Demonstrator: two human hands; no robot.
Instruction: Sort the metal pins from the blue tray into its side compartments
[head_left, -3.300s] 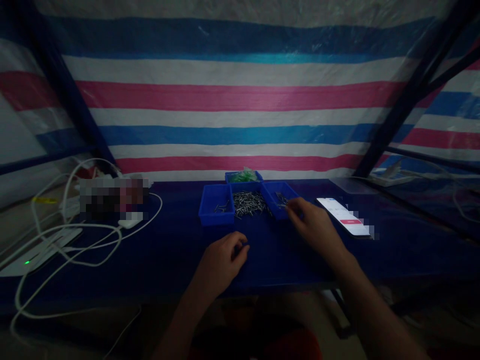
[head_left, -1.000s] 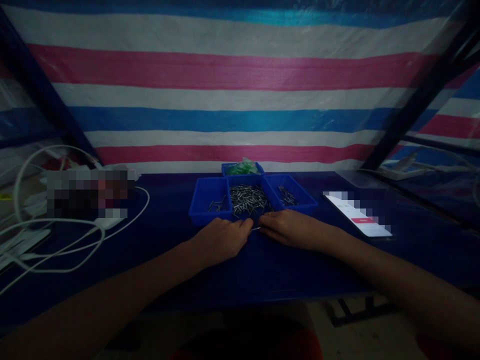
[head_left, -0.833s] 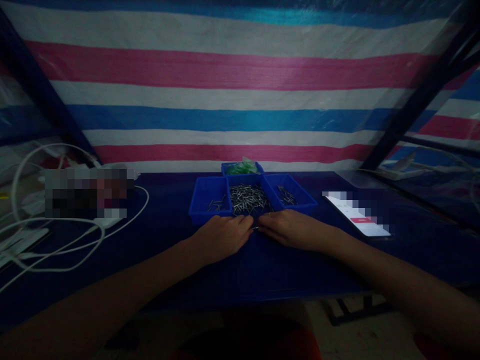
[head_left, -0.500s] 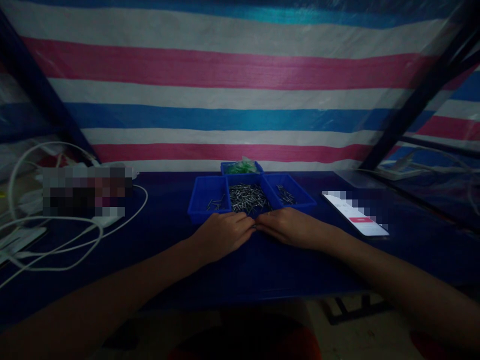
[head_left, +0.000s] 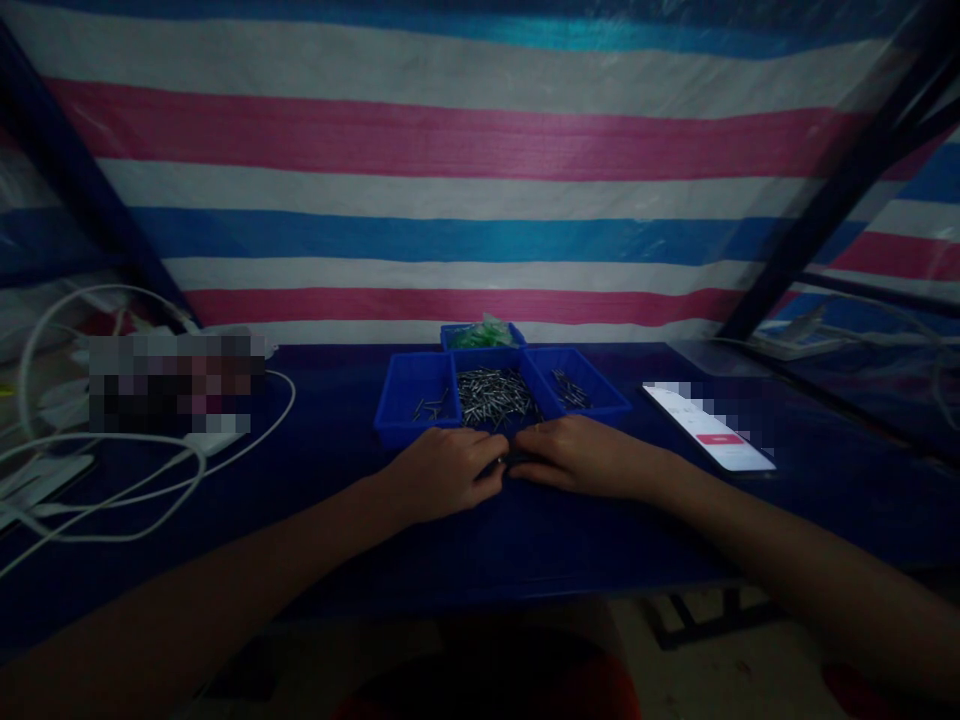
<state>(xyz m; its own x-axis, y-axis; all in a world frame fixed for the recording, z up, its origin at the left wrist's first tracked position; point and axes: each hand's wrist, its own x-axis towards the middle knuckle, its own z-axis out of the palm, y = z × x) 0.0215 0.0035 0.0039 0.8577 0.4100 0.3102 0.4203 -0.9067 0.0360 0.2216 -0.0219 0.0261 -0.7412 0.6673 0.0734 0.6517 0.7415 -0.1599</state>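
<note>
My left hand (head_left: 452,470) is just in front of the blue bins, its fingers bent and closed, with a tiny glint near the fingertips. Facing it, my right hand (head_left: 574,455) has curled fingers, its thumb a little below them. Whatever lies at the fingertips of either hand is too small and dark to name. Behind the hands, the middle blue bin holds a heap of thin metal pins, perhaps screws or rivets (head_left: 491,394). A few similar pieces lie in the left bin (head_left: 397,388), and a small bunch in the right bin (head_left: 600,378).
A rear blue bin contains a green plastic bag (head_left: 486,332). On the right of the blue table (head_left: 450,560) lies a lit phone (head_left: 709,427). White cables (head_left: 202,470) loop across the left side. A striped sheet (head_left: 480,140) hangs behind.
The fingertips of my two hands have drawn slightly apart, and the thumbs have dropped away from the fingers. The bins and phone stay in place.
</note>
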